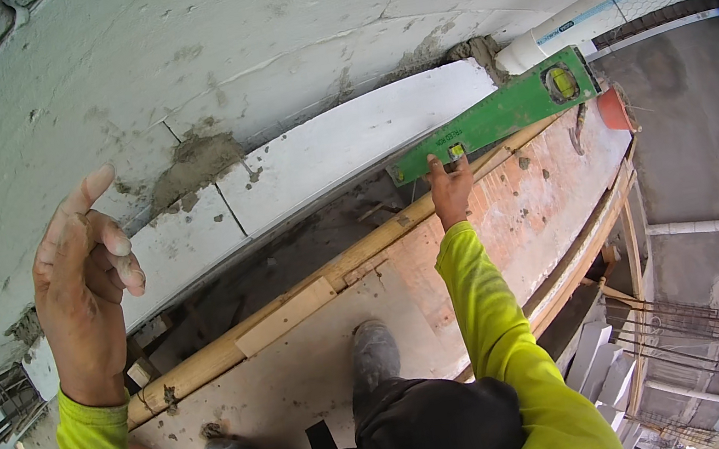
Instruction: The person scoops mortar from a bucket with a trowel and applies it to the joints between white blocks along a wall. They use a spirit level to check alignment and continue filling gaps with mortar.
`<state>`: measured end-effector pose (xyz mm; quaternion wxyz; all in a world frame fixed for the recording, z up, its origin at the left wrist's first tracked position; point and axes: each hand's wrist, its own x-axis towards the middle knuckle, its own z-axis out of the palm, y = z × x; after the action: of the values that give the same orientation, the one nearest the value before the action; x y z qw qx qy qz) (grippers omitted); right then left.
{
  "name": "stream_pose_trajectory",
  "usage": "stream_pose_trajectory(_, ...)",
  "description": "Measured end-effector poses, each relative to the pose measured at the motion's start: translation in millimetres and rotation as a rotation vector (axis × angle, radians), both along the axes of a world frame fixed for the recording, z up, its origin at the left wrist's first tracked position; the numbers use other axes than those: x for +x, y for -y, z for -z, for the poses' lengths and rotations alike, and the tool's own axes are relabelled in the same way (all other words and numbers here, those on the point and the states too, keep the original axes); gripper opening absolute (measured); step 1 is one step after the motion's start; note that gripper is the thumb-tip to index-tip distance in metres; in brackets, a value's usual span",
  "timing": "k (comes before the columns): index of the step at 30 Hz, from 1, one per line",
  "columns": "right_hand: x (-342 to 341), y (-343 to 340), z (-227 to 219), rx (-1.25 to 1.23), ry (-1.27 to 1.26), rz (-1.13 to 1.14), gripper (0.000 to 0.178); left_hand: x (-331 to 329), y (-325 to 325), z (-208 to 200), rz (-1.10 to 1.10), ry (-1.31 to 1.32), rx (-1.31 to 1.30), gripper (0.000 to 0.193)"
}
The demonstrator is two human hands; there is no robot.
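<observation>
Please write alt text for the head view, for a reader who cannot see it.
A person's right hand holds a green spirit level near a row of white blocks, while the left hand is raised, loosely curled, with nothing visible in it. The person stands on a stained board platform, with a wooden pole between it and the blocks.

Passing room lies between white blocks (357,143) and wooden pole (355,253) (green level (506,114) obstructs its right end).

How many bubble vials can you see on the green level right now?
2. One vial is near the right-hand end of the green level; the other vial is beside the fingers of the right hand. Another may be hidden under that hand.
</observation>
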<state>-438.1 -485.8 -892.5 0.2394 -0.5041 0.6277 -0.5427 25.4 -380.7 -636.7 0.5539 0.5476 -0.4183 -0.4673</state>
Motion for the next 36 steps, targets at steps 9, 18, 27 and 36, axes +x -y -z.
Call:
stream_pose_trajectory(9,-7.6,19.3,23.2,0.103,0.272,0.043,0.038,14.0,-5.6,13.0,-0.074,0.023,0.048,0.045)
stream_pose_trajectory(18,-13.0,19.2,22.9,0.142,0.266,0.026,0.042,9.0,-2.6,20.1,-0.057,0.031,0.071,0.043)
stream_pose_trajectory(27,-15.2,20.5,21.9,0.119,0.23,-0.009,0.028,13.0,-2.6,24.3,-0.066,0.043,0.071,0.043)
stream_pose_trajectory(36,-12.1,20.8,17.7,0.107,0.288,0.0,0.026,14.6,-0.3,26.6,-0.059,0.048,0.067,0.042)
